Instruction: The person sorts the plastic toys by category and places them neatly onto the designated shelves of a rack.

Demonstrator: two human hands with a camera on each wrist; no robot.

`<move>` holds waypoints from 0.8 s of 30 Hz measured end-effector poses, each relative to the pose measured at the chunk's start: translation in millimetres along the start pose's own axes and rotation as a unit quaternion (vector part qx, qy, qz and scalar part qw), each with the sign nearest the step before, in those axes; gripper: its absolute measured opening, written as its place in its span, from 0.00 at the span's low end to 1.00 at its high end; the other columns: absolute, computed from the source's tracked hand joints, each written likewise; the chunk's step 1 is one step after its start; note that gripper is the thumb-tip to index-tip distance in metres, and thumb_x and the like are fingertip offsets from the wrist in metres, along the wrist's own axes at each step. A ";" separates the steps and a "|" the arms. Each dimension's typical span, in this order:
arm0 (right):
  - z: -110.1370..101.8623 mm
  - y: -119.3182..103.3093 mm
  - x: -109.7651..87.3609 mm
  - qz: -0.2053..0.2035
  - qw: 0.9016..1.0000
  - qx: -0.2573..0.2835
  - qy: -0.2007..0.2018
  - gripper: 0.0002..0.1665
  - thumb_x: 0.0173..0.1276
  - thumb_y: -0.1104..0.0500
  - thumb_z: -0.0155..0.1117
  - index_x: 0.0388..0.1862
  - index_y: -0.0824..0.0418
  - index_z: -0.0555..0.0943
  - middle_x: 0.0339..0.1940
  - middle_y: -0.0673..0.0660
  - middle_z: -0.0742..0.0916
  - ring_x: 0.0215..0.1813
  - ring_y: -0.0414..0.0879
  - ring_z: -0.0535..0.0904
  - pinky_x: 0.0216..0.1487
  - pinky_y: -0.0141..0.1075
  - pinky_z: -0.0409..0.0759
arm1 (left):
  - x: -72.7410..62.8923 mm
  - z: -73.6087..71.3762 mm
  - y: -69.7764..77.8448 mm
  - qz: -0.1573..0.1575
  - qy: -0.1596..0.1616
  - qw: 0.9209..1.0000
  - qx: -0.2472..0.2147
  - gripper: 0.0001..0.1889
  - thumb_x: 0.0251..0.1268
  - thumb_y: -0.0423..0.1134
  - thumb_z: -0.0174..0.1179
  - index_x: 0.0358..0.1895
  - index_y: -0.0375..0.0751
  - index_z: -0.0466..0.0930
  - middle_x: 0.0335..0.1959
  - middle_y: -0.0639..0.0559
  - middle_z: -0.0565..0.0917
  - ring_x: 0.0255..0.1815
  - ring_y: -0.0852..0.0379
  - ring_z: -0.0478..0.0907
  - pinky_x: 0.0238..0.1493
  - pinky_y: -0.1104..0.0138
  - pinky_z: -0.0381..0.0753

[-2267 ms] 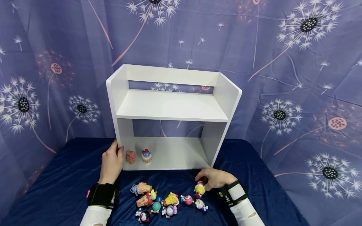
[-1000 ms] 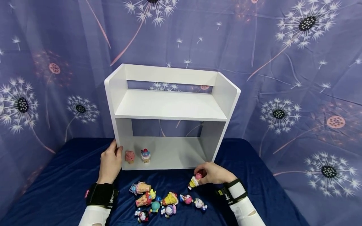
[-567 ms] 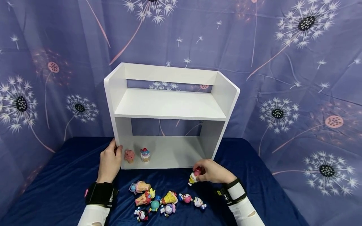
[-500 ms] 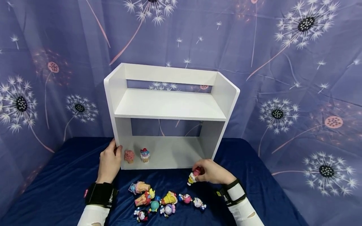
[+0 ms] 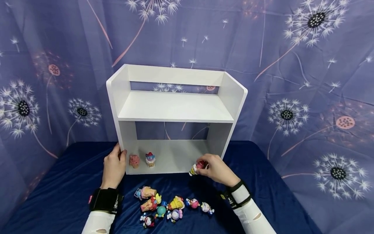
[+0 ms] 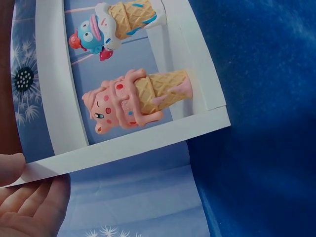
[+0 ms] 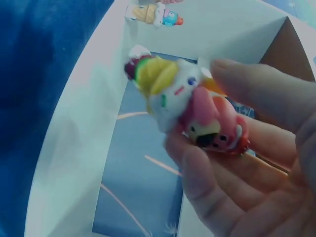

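Observation:
My left hand grips the left side panel of a white two-tier shelf, thumb on one face and fingers on the other. My right hand pinches a small figurine at the front edge of the lower tier, right of its middle. The figurine has a pink animal head, white cream and a yellow part, and is tilted. On the lower tier, at the left, stand a pink ice-cream-cone figurine and a blue-headed one with a red top, both upright and apart.
Several figurines lie on the dark blue cloth before the shelf, among them a cone with a blue top, a yellow-and-red one and a white-headed one. A purple dandelion-print curtain hangs behind.
My right hand has lifted the pink-headed figurine from the cloth and carried it up and left to the lower tier's front edge, tilting it. My left hand stays on the panel.

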State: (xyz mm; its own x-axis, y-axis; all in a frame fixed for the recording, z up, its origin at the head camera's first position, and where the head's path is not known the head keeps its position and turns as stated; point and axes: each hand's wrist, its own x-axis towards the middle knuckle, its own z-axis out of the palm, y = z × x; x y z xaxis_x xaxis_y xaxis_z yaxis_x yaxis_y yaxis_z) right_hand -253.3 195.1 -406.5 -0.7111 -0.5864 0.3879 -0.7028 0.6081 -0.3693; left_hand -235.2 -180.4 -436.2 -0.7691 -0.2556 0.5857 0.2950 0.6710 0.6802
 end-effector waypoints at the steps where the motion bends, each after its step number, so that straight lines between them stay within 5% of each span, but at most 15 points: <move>1: -0.2 -0.5 2.7 0.001 1.000 0.000 0.010 0.13 0.57 0.57 0.77 0.40 0.60 0.85 0.30 0.47 0.83 0.31 0.37 0.79 0.32 0.30 0.78 | 0.1 0.5 -0.4 -0.001 0.000 1.000 -0.001 0.14 0.73 0.30 0.54 0.58 0.33 0.75 0.43 0.30 0.83 0.42 0.35 0.82 0.39 0.44 0.77; 9: 3.7 -6.3 30.1 0.024 0.999 -0.010 0.047 0.11 0.59 0.55 0.76 0.37 0.58 0.85 0.31 0.47 0.83 0.29 0.37 0.76 0.30 0.30 0.75 | -0.6 1.1 -0.9 -0.007 -0.004 1.000 -0.004 0.15 0.74 0.31 0.53 0.60 0.32 0.74 0.43 0.30 0.83 0.42 0.35 0.82 0.39 0.44 0.77; 24: 28.5 -26.8 84.2 0.042 0.999 -0.007 0.020 0.09 0.57 0.57 0.75 0.27 0.56 0.82 0.20 0.44 0.77 0.21 0.35 0.69 0.24 0.30 0.67 | -1.2 -0.8 0.7 -0.009 -0.009 1.000 -0.001 0.14 0.74 0.31 0.53 0.59 0.32 0.74 0.43 0.30 0.83 0.41 0.35 0.82 0.38 0.44 0.77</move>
State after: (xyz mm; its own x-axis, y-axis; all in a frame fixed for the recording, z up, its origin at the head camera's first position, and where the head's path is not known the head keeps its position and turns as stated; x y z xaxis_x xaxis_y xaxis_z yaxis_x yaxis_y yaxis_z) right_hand -294.9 114.2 -388.0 -0.7664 -0.5111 0.3890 -0.6397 0.6621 -0.3903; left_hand -233.6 -180.1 -436.1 -0.7846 -0.2555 0.5649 0.2811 0.6655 0.6914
